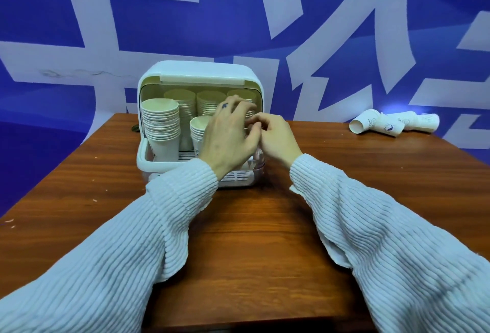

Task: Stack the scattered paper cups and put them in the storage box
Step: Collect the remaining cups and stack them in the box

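A white storage box (201, 69) stands open-fronted at the table's far middle. Inside it are several upright stacks of paper cups: a tall one at the front left (161, 126), a shorter one in the front middle (197, 131), and others behind (180, 99). My left hand (228, 136) reaches into the box's front right, fingers wrapped round a stack of cups (249, 114) that it mostly hides. My right hand (278, 139) touches the same stack from the right with curled fingertips. Several loose paper cups (392, 123) lie on their sides at the table's far right.
The brown wooden table (265, 226) stretches bare between me and the box. Its left edge runs diagonally past the box. A blue and white patterned wall rises directly behind the box and the loose cups. White ribbed sleeves cover both forearms.
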The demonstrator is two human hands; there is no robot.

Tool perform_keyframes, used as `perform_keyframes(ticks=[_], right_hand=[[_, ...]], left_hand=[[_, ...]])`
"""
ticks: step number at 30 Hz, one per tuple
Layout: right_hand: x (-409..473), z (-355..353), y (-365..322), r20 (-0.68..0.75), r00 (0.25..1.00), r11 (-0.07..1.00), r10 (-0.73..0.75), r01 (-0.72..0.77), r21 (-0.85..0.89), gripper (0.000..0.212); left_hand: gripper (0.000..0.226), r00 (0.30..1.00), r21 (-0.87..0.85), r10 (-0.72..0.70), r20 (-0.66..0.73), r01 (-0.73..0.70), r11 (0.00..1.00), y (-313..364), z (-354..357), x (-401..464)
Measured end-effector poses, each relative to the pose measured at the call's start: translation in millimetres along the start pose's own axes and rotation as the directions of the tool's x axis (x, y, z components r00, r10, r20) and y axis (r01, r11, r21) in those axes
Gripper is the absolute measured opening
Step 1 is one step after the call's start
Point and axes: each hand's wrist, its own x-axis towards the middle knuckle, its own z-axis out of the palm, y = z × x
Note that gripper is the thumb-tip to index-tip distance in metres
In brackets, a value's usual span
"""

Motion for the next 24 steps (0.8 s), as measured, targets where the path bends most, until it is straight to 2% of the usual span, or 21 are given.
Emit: perform_keyframes(ticks=[7, 14, 20, 24], right_hand=[[-13.3, -55.9, 42.9, -0.062, 0.997, 0.999, 0.044, -0.045, -0.02, 0.024], [-27.5, -118.4, 94.2, -0.132, 0.98, 0.986, 0.146, -0.156, -0.066, 0.026], [-42.8, -168.9, 151.8, -0.238, 0.931, 0.955, 0.275, -0.293, -0.042, 0.024], [-49.0, -195.9, 193.9, -0.378, 0.868, 0.936, 0.322, -0.352, -0.011, 0.024]], left_hand=[[0.024, 0.996, -0.206, -0.001, 0.09, 0.02, 0.978, 47.1, 56.1, 13.8], [0.032, 0.966, -0.365, -0.076, 0.247, 0.166, 0.916, 89.5, 123.7, 28.5], [0.043, 0.937, -0.453, -0.069, 0.342, 0.229, 0.862, 131.6, 195.1, 36.2], [0.046, 0.92, -0.503, -0.082, 0.384, 0.283, 0.816, 153.6, 248.2, 44.8]])
